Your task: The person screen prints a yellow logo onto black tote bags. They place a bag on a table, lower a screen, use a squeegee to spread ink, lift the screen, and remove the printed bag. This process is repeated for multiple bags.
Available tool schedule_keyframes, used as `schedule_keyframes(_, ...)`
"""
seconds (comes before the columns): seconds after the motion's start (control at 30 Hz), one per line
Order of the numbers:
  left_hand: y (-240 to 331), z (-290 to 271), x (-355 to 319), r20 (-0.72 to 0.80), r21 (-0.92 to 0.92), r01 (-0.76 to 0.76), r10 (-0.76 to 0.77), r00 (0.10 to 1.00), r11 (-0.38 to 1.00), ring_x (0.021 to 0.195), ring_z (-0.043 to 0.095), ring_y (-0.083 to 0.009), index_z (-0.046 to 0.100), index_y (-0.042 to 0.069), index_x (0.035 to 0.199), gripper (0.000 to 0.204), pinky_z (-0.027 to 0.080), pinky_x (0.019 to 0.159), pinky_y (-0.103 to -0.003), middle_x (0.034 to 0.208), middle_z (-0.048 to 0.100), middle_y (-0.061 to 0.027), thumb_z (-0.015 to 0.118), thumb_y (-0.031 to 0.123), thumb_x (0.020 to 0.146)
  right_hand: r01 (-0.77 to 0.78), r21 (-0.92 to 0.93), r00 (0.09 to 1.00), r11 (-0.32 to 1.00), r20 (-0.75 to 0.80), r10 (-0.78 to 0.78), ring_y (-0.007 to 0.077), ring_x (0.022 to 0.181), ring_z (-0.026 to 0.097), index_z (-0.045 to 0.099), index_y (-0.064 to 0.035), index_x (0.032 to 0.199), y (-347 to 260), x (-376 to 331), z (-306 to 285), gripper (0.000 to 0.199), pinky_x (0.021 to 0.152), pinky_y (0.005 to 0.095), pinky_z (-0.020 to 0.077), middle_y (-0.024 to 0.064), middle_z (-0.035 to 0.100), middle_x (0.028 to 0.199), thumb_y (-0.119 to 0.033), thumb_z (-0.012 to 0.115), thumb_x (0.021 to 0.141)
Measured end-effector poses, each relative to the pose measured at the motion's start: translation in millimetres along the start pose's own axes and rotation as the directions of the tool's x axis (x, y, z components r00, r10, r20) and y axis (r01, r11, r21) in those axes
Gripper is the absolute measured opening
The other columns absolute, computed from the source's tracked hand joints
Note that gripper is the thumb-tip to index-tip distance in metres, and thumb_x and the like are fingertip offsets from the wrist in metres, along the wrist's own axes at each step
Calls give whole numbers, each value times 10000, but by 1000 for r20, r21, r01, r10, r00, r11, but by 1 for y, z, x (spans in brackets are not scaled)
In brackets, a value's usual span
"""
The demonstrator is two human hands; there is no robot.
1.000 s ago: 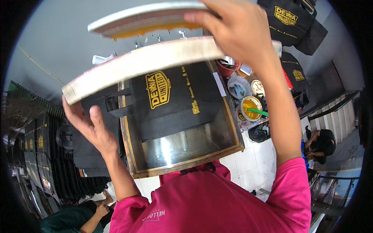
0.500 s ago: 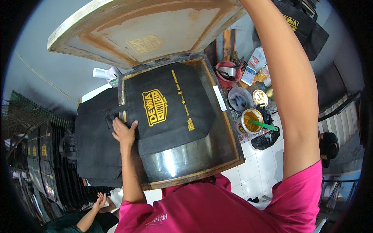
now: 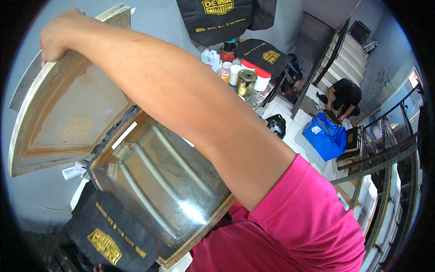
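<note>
The right hand [image 3: 59, 38] is raised at upper left, its fingers closed around the top edge of one wooden-framed printing screen [image 3: 68, 113]. The screen is held tilted up, clear of the table. Its mesh shows one faint yellow imprint near the lower left.

The left hand is mostly out of view. Only a trace of skin shows at the bottom edge, below the black bag [image 3: 108, 235]; its grip cannot be determined.

One glass-topped printing table [image 3: 163, 181] sits beneath the screen, framed in wood. Three pale tubes are visible under the glass.

One black bag with a yellow printed emblem lies at the lower left, just beside the table's corner. Two further black bags [image 3: 217, 16] hang at the top centre. One more black bag [image 3: 267, 55] lies over the cluttered bench at upper right.

On that bench stand one open tin [image 3: 247, 81] and two white jars with red lids [image 3: 260, 79].

One other person [image 3: 344, 97] crouches at the right, near one blue sack [image 3: 324, 136] at the foot of a staircase [image 3: 358, 50].
</note>
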State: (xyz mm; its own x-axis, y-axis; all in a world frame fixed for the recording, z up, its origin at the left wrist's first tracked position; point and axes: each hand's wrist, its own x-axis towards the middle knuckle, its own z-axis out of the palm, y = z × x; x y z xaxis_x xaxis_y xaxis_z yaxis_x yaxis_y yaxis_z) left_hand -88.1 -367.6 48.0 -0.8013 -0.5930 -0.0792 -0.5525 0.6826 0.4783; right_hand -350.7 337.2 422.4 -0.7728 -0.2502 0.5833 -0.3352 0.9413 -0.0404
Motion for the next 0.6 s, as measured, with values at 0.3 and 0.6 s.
schedule_keyframes(0.3,80,33,-95,-175,39,-126,131,976,991,1246,614,-294,577,-7,1399,510,467,1030,-375,1371,650,-167,661,286,990,150,-33,985,988,-85,-152,336,1060,723,762,-136,1182,-26,12,22,409,913,515,550,150,749,1158,-422,639,915)
schedule_keyframes(0.6,142,110,-106,-175,232,-563,603,778,793,1290,576,-351,683,41,1230,379,352,1113,-516,1334,658,-178,721,253,918,179,137,971,974,-187,-152,360,997,696,748,57,1114,9,-1,5,477,920,467,531,265,742,1087,-368,705,901)
